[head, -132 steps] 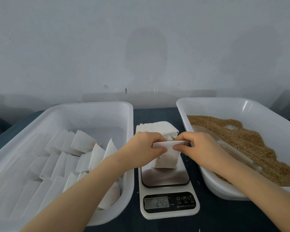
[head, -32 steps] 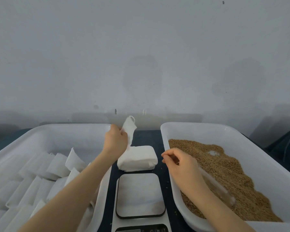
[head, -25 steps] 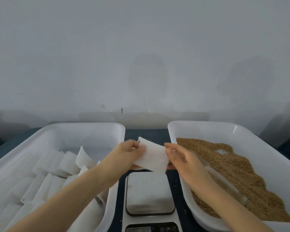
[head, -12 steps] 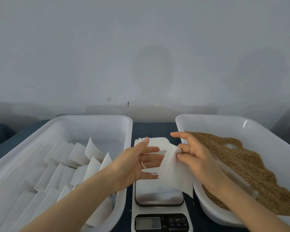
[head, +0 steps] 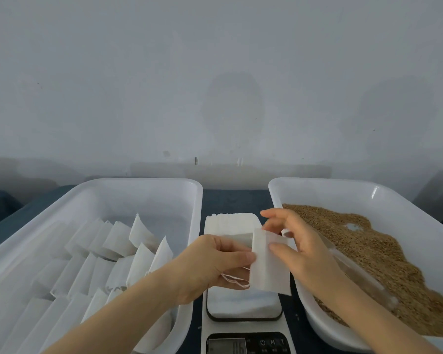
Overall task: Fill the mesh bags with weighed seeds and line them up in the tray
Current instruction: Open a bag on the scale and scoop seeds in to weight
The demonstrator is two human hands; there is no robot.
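Pale grey wall (head: 215, 72) fills the background, and below it a dark blue table (head: 234, 200) carries your work. You hold one flat white mesh bag (head: 269, 264) in the air just above the scale (head: 243, 306). Your left hand (head: 210, 264) pinches its left edge between thumb and curled fingers, and the drawstring (head: 234, 279) loops loose under that palm. Your right hand (head: 302, 247) pinches the bag's upper right corner with the forefinger stretched out above. Behind the scale platform lies a stack of empty bags (head: 230, 222). To your left, the white tray (head: 149, 183) holds rows of filled bags (head: 118, 241) leaning on one another. To your right, a second tray (head: 317, 182) holds brown seeds (head: 368, 241), with a clear scoop (head: 363, 279) lying in them.
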